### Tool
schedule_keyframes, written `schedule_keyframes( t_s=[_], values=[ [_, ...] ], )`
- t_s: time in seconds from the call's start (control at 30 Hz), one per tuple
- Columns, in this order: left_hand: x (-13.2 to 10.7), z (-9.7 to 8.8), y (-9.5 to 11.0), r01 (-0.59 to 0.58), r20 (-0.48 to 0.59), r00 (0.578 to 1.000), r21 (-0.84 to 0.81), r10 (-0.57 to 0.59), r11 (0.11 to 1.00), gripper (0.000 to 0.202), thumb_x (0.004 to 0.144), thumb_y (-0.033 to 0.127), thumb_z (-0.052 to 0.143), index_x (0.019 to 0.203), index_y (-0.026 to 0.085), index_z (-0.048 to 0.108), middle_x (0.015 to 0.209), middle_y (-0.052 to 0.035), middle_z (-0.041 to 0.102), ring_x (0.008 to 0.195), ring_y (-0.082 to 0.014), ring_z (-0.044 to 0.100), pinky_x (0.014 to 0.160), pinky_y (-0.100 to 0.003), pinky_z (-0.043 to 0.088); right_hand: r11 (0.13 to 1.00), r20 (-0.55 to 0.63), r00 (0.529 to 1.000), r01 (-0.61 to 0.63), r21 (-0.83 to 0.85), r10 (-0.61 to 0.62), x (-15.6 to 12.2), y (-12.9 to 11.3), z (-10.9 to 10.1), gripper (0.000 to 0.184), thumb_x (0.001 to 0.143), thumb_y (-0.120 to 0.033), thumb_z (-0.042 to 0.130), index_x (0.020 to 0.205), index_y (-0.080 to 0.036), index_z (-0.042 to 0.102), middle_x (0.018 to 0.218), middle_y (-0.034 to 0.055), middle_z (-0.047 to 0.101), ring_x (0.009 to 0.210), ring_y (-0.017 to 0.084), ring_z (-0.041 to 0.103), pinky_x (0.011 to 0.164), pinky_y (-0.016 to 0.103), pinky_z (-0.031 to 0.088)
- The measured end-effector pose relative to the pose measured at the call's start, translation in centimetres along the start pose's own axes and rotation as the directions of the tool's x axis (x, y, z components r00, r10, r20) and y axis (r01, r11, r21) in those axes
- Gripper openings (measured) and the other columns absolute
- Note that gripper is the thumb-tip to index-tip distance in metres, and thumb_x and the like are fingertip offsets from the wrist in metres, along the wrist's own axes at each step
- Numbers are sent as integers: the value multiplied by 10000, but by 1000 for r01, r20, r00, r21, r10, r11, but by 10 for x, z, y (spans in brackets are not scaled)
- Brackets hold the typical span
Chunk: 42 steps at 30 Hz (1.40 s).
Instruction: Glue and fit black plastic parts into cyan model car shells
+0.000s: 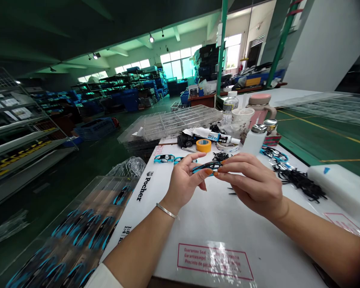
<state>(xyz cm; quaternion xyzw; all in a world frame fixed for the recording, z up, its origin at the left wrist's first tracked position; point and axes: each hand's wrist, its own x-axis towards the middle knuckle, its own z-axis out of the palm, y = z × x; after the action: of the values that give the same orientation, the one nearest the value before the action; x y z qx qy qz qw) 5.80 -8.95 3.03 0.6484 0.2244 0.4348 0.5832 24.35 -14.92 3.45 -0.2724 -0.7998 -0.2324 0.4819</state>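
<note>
Between my two hands, above the white board, is a thin curved blue-and-black plastic part (208,167). My left hand (184,180) pinches its left end between thumb and fingers, and a bracelet circles that wrist. With fingertips and thumb, my right hand (253,182) grips the right end. Similar blue-and-black parts (164,159) lie on the board just beyond my left hand. Behind my fingers is a small heap of black strips (221,156). Dark tweezer-like tips (232,191) poke out from under my right hand.
Yellow tape (203,146), a glue tube (217,137) and a white bottle (255,140) stand at the back. To the right are a black strip pile (303,182) and a white foam block (342,186). A clear tray (120,182) of blue-black parts is at lower left.
</note>
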Motion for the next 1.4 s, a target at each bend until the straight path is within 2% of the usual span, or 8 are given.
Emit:
schedule_keyframes(
  t_s=[0.4,0.87,1.07,1.13,1.27,1.4],
  values=[
    [0,-3,-4,-25,11,1000,18,25,1000,498,829,416,705,1239,174,559,706,10,616,483,-93,558,505,-223,502,1000,1,1000,-7,26,7,-3,2,1,323,841,50,534,1051,-159,661,965,86,676,951,238,616,809,433,528],
    [0,-2,-4,-31,3,1000,42,31,999,548,820,435,707,1254,145,540,747,-6,619,492,-93,545,507,-240,517,999,16,1000,-17,32,16,-5,3,2,336,836,63,534,1064,-155,652,985,82,670,970,232,610,829,431,518],
    [1,-2,-4,-33,3,999,25,33,999,563,808,444,718,1254,152,539,796,-20,644,490,-95,555,494,-239,510,999,33,999,-23,29,22,-7,2,3,374,838,47,543,1122,-172,649,1043,84,664,1022,241,603,853,427,521],
    [1,-3,-3,-28,-1,1000,35,28,999,558,812,461,710,1252,160,543,823,-31,655,488,-94,556,493,-240,507,999,19,999,-34,26,33,-6,1,3,392,834,43,559,1149,-174,644,1092,96,648,1055,246,599,880,424,524],
    [1,-6,-2,-7,-25,1000,71,8,997,534,822,480,696,1252,194,559,852,-37,669,491,-88,563,507,-232,495,992,-86,988,-126,-8,125,-4,1,-2,384,829,-8,636,1168,-187,631,1172,128,603,1099,272,588,929,449,513],
    [2,-7,-2,11,-38,999,88,-8,996,527,825,489,693,1255,212,564,861,-40,683,488,-78,561,530,-224,486,982,-138,974,-186,-29,180,-3,5,-6,349,835,-30,659,1139,-199,633,1171,114,608,1086,269,590,925,449,503]
  ],
)
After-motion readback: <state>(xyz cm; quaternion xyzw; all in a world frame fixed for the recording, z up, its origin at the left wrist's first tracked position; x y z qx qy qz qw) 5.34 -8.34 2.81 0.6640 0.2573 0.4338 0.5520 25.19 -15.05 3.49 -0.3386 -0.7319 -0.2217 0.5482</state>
